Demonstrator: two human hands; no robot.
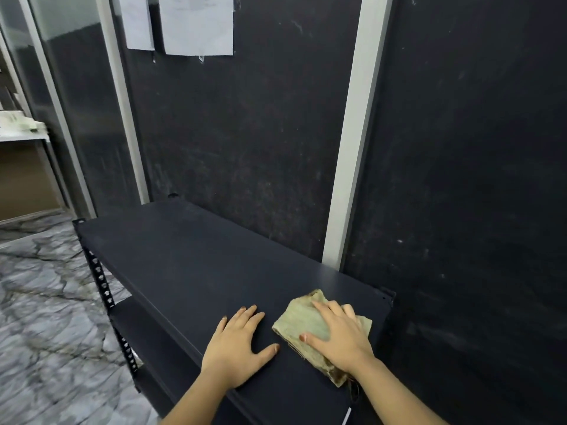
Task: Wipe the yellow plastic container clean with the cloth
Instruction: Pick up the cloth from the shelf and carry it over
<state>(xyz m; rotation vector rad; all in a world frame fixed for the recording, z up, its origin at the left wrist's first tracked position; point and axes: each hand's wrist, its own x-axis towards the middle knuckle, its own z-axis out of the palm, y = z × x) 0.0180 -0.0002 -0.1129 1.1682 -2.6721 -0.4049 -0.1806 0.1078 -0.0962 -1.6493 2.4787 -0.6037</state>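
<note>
A folded, stained beige cloth (pixel 302 323) lies on the black top shelf (pixel 184 265) of a metal rack, near its right end. My right hand (pixel 337 338) lies flat on the cloth with fingers spread, pressing it down. My left hand (pixel 239 345) rests palm down on the bare shelf just left of the cloth, fingers apart, holding nothing. No yellow plastic container is in view.
A dark wall panel with a pale vertical strip (pixel 356 133) stands right behind the rack. Two paper sheets (pixel 196 23) hang on it above. The perforated rack post (pixel 104 286) and a lower shelf are at left, over a grey marble floor (pixel 46 302).
</note>
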